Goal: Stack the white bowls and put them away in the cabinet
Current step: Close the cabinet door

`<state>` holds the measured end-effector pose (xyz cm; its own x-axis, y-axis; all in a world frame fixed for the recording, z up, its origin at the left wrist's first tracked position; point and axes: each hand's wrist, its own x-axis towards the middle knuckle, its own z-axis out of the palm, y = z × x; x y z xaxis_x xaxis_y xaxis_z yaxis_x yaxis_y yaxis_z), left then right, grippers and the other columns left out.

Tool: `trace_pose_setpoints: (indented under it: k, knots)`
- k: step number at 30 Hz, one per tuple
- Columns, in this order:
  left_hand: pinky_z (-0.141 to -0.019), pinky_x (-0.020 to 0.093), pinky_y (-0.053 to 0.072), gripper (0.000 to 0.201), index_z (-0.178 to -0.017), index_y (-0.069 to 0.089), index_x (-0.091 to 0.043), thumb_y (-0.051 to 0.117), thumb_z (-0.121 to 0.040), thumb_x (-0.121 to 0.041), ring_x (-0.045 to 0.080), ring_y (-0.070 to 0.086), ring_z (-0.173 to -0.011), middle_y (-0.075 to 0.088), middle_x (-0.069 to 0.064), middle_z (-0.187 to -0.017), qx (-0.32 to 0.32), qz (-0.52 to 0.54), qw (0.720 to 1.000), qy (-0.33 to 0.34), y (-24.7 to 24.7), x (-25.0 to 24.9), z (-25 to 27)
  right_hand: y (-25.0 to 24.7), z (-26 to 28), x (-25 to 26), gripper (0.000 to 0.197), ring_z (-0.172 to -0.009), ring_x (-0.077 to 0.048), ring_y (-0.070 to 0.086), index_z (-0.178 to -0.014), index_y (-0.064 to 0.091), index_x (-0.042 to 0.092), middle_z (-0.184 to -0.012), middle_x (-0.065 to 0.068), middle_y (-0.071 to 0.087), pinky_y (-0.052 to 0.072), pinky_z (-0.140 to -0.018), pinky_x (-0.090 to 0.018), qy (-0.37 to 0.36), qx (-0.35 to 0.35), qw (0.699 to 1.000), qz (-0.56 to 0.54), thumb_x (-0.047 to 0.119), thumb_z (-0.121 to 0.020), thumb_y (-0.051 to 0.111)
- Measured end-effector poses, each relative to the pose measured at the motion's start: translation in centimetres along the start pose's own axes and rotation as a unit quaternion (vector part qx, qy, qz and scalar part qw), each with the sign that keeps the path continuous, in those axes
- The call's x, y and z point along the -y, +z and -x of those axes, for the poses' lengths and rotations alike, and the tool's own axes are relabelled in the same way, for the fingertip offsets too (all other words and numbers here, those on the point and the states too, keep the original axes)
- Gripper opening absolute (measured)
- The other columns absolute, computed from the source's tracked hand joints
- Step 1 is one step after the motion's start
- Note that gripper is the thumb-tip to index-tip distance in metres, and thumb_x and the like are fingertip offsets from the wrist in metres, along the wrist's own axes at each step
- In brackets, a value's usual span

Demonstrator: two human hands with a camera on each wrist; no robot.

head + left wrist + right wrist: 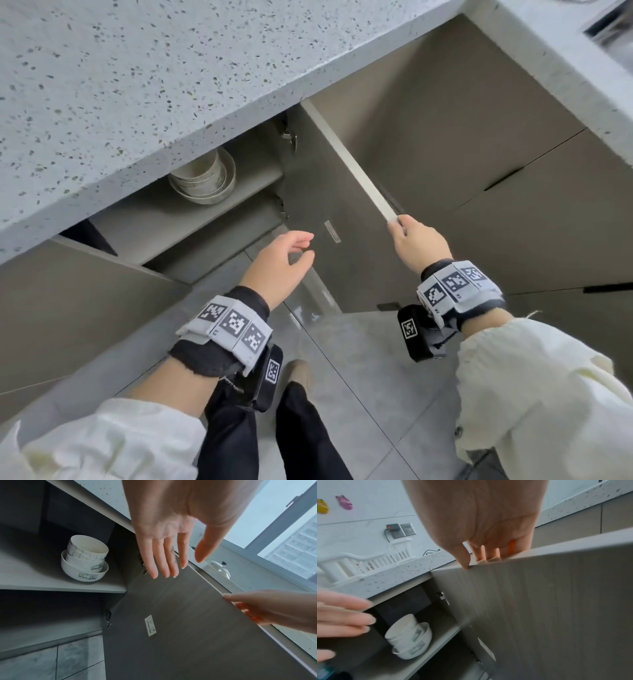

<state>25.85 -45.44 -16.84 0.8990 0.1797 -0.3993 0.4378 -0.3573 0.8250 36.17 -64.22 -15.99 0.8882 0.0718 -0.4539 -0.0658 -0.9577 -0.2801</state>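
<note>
The stack of white bowls (202, 180) stands on the upper shelf (161, 219) inside the open cabinet, under the speckled bench (137, 85). In the left wrist view the stack (84, 558) shows a wide bowl at the bottom with smaller ribbed bowls nested in it, tilted slightly; labels are stuck on the outer walls. It sits near the hinge side of the shelf, close to the cabinet door (329, 212), which stands swung open.

The left hand (279, 265) hangs in the air in front of the cabinet opening, between the bowls and the door's inner face, touching neither. Its fingers (162, 559) are straight and lie close together, the thumb held a little apart; they hold nothing. The bowls lie well apart from these fingers, deeper in the cabinet and toward the bench.

The right hand (416, 241) grips the top edge of the door at its free corner, far from the bowls. In the right wrist view its thumb rests on the door's inner face at the edge, while the fingers (491, 553) curl over the edge onto the outer side, pinching the panel between them. A white sticker (150, 625) sits on the door's inner face below the left hand. A white plastic rack (368, 562) stands on the bench above the cabinet.
</note>
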Motion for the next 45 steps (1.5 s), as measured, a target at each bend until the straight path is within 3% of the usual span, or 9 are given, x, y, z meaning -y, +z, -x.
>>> trace_pose_setpoints:
  k: [4,10,15,20,23,28,36,41,45]
  knots:
    - [-0.105,0.037,0.04,0.044,-0.131,0.044,-0.023,0.052,-0.088,-0.027,0.012,0.047,-0.124,0.052,-0.001,-0.134,0.057,-0.048,0.997,0.003,0.4,0.8,1.2,1.4,2.5,2.2,0.035,-0.108,-0.038,0.054,-0.11,0.056,0.007,-0.116,-0.019,0.063,0.038,-0.083,-0.037,-0.038,0.072,0.996,-0.026,0.026,-0.096,0.03]
    - [-0.107,0.04,0.038,0.084,-0.143,0.018,-0.028,0.062,-0.075,-0.051,0.012,0.035,-0.134,0.031,-0.006,-0.15,0.088,-0.117,0.989,-0.013,-2.5,3.1,2.6,5.0,4.2,8.0,0.029,-0.093,-0.025,0.061,-0.104,0.06,0.021,-0.102,-0.011,0.063,0.051,-0.089,-0.042,-0.023,0.214,0.936,-0.279,0.026,-0.095,0.032]
    - [-0.111,0.036,0.033,0.085,-0.146,-0.001,-0.018,0.057,-0.084,-0.022,0.02,0.024,-0.141,0.016,0.004,-0.156,0.039,-0.238,0.971,0.008,-8.0,6.7,2.9,8.0,4.8,15.6,0.035,-0.117,-0.033,0.057,-0.128,0.046,0.015,-0.129,-0.023,0.055,0.044,-0.102,-0.043,-0.041,0.283,0.884,-0.369,0.019,-0.098,0.029]
    - [-0.108,0.048,0.033,0.068,-0.129,0.048,-0.002,0.059,-0.062,-0.006,0.031,0.037,-0.135,0.047,0.017,-0.141,0.007,-0.447,0.885,0.132,-14.0,10.9,3.4,11.4,3.6,23.3,0.062,-0.128,-0.032,0.046,-0.145,0.013,0.003,-0.144,-0.02,0.041,0.036,-0.109,-0.036,-0.039,0.29,0.849,-0.44,-0.002,-0.091,0.043]
    - [-0.114,0.039,0.031,0.061,-0.14,0.033,-0.01,0.047,-0.081,-0.006,0.02,0.03,-0.14,0.034,0.006,-0.15,0.016,-0.345,0.938,0.036,-16.7,12.8,3.6,13.0,2.4,26.3,0.065,-0.13,-0.029,0.045,-0.146,0.012,0.002,-0.145,-0.019,0.04,0.034,-0.11,-0.032,-0.013,0.284,0.835,-0.47,-0.008,-0.089,0.043]
    - [-0.113,0.035,0.024,0.06,-0.144,0.017,-0.012,0.041,-0.089,-0.014,0.022,0.026,-0.139,0.027,0.006,-0.152,-0.076,-0.266,0.959,-0.068,-19.6,15.5,2.7,13.6,1.2,29.3,0.062,-0.134,-0.03,0.04,-0.145,0.017,0.006,-0.149,-0.023,0.03,0.035,-0.102,-0.022,0.064,0.263,0.754,-0.599,-0.017,-0.09,0.031]
    - [-0.112,0.035,0.028,0.06,-0.142,0.019,-0.008,0.044,-0.089,-0.023,0.027,0.033,-0.135,0.032,0.015,-0.148,-0.096,-0.262,0.955,-0.101,-20.5,15.9,1.4,14.4,1.2,29.9,0.068,-0.13,-0.026,0.046,-0.144,0.025,0.011,-0.14,-0.02,0.044,0.044,-0.091,-0.02,-0.016,0.263,0.788,-0.557,-0.017,-0.084,0.032]
    - [-0.11,0.036,0.029,0.065,-0.144,0.014,-0.014,0.045,-0.088,-0.023,0.027,0.029,-0.137,0.022,0.01,-0.153,-0.073,-0.262,0.958,-0.094,-20.7,15.9,1.7,14.0,1.5,29.3,0.064,-0.13,-0.03,0.045,-0.146,0.014,0.005,-0.143,-0.019,0.042,0.036,-0.107,-0.033,-0.012,0.251,0.817,-0.519,-0.013,-0.087,0.035]
    - [-0.097,0.038,0.045,0.048,-0.138,0.032,-0.016,0.039,-0.092,-0.023,0.026,0.049,-0.121,0.048,0.009,-0.137,-0.059,-0.258,0.958,-0.112,-22.0,14.8,1.7,11.9,1.9,29.1,0.038,-0.113,-0.026,0.059,-0.127,0.047,0.005,-0.12,-0.012,0.062,0.043,-0.103,-0.039,-0.07,0.26,0.869,-0.414,0.003,-0.089,0.043]
